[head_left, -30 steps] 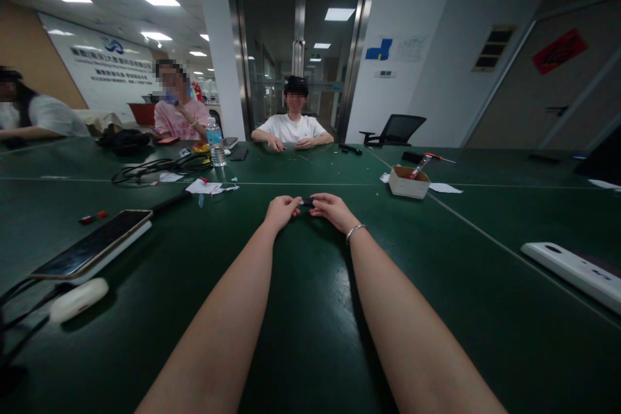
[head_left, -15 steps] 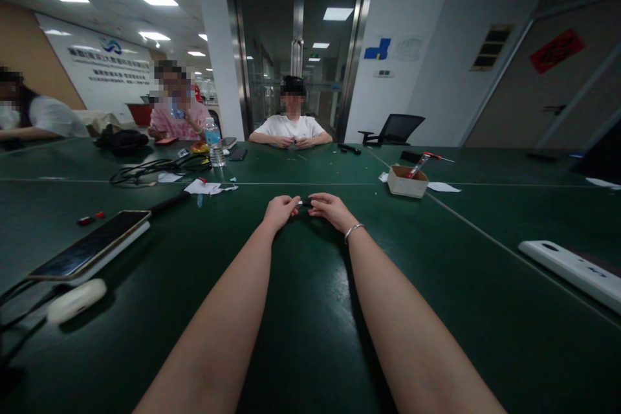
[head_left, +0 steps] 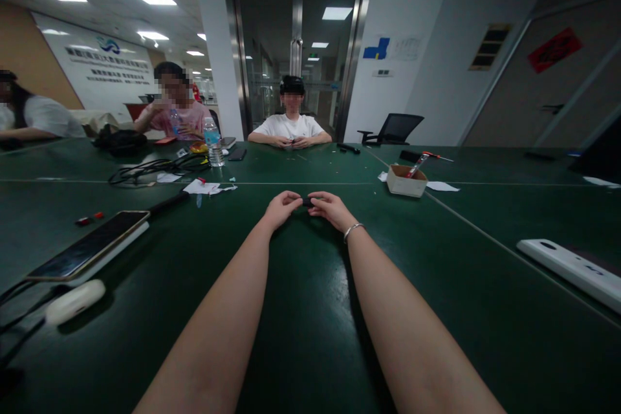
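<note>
Over the green table, my left hand (head_left: 283, 210) and my right hand (head_left: 334, 209) face each other with fingertips almost meeting. Between them is a small black object (head_left: 307, 202), short and stick-like, too small and covered to name. The thumb and fingers of my right hand pinch its right part. My left fingertips close on its left end, which they partly hide. A silver bangle (head_left: 353, 231) circles my right wrist.
At left lie a phone (head_left: 90, 242) on a white block and a white oval device (head_left: 76, 302) with cables. Ahead stand a water bottle (head_left: 213, 142) and an open box (head_left: 406, 182). A white device (head_left: 572, 272) lies at right. People sit across the table.
A silver part that showed at the object's left end is no longer visible; only black shows between my fingertips. My left fingers have shifted slightly. The person in pink has lowered the bottle.
</note>
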Available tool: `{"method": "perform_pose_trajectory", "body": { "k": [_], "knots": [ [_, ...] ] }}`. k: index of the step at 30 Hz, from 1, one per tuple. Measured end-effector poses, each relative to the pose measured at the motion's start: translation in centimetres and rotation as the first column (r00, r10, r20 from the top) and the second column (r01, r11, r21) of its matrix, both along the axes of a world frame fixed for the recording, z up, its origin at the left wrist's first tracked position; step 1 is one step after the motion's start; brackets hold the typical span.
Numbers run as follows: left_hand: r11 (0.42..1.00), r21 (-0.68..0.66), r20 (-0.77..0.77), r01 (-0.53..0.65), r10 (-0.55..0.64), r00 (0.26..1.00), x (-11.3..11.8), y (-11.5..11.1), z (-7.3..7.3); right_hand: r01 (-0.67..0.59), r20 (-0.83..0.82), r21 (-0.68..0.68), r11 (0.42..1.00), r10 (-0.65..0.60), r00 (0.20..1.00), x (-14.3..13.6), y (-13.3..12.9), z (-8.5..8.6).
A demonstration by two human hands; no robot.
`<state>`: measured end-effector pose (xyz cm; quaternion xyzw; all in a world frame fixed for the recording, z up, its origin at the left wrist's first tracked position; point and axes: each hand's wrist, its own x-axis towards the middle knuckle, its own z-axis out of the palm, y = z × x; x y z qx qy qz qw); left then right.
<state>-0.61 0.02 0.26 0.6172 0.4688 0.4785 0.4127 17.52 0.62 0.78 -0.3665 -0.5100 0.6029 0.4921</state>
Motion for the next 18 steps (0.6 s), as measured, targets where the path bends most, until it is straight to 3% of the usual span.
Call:
{"method": "perform_pose_trajectory", "body": {
  "k": [3,18],
  "knots": [
    [0.998,-0.054,-0.010,-0.025,0.025,1.000,0.18,0.02,0.08,-0.013,-0.004,0.005,1.000,0.013,1.000,0.01,-0.02,-0.01],
    [0.999,-0.035,-0.073,-0.034,0.032,0.997,0.10,0.09,0.06,-0.011,0.012,0.003,1.000,0.011,1.000,-0.04,-0.11,0.08]
  ]
}}
